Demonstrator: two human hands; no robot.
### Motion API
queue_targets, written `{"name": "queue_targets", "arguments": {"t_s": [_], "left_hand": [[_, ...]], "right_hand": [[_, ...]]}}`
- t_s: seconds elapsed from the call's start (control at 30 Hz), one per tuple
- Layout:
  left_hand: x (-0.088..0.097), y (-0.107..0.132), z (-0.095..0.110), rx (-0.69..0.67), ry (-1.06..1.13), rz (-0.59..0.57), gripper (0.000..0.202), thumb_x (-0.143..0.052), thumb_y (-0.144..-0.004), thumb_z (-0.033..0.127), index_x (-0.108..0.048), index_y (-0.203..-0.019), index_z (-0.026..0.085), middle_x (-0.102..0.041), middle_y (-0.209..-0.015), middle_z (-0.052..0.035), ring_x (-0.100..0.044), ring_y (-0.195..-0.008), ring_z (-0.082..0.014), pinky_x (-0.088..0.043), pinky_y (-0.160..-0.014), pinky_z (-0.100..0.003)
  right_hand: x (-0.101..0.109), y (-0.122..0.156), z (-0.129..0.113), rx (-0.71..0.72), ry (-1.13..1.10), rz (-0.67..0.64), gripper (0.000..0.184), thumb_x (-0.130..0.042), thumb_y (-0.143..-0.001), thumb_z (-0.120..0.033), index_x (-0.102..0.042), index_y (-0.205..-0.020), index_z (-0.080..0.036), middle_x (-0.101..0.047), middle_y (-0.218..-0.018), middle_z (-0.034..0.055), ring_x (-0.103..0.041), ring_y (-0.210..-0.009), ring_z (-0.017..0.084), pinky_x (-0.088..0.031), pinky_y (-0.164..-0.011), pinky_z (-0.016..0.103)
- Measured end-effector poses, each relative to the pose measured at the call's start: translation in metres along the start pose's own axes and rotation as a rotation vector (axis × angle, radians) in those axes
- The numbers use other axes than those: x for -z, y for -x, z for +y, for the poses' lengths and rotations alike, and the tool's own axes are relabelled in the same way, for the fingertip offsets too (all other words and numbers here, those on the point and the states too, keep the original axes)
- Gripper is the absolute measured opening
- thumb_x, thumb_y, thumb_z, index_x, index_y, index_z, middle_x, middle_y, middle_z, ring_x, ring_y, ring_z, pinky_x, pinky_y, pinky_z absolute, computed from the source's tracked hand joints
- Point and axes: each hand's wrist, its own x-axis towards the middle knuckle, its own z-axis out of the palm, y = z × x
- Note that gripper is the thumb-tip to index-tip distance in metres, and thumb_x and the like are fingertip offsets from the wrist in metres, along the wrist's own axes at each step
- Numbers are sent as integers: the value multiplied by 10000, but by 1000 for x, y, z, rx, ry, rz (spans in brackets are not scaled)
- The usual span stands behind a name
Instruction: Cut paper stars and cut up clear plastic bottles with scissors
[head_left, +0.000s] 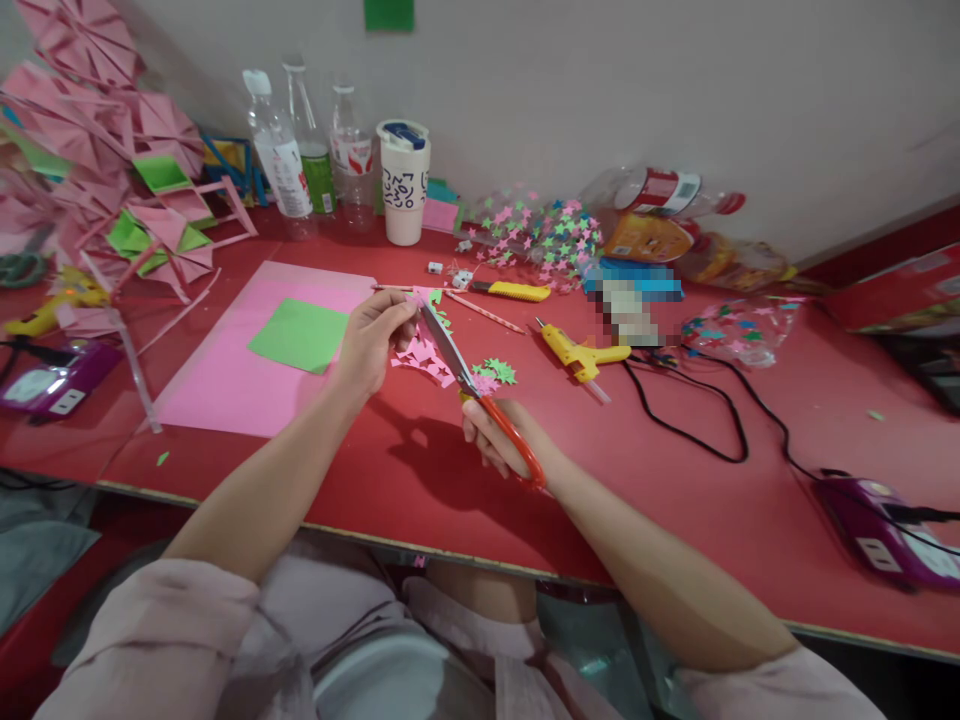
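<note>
My right hand (499, 435) is wrapped round the red handles of a pair of scissors (450, 352), whose blades point up and left. The blade tips reach the fingers of my left hand (379, 335), which pinch a small pink piece of paper (417, 297). Below the blades lie pink paper scraps (424, 358) with star-shaped cut edges. Beside them is a small pile of green paper stars (495, 371) with pink ones. A green paper square (300, 335) rests on a large pink sheet (217, 350), left of my left hand.
A yellow glue gun (581, 352) with a black cord and a yellow cutter knife (517, 291) lie to the right. Bottles (277, 160) and a white cup (405, 185) stand along the wall. Pink paper structures (97, 130) fill the left; a purple power strip (885, 530) sits right.
</note>
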Motion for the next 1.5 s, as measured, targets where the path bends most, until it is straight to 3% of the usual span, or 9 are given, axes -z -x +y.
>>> {"name": "queue_targets", "arguments": {"t_s": [0.2,0.67,1.5], "left_hand": [[1,-1,1,-8,2,-13,166,-571,-736,188,-525,-576,182,-473,-468,52,-404,-408,-23,-312,-383,-148],[17,-12,5,30,-117,-125,132,-601,-671,172,-556,-548,180,-479,-430,53,-405,-368,-25,-305,-369,-148],[16,-11,6,50,-106,-106,109,-608,-634,207,-548,-549,175,-484,-422,58,-399,-368,-23,-304,-364,-143]], "right_hand": [[3,-1,-3,-35,18,-2,555,-464,-761,-742,-437,-593,-214,-360,-310,-84,-375,-260,70,-324,-314,200],[6,-8,2,-87,49,-32,510,-474,-797,-675,-491,-619,-197,-373,-335,-84,-368,-264,68,-344,-319,205],[5,-2,-4,-87,45,-12,501,-496,-796,-665,-432,-603,-207,-361,-326,-89,-368,-251,64,-291,-304,191]]}}
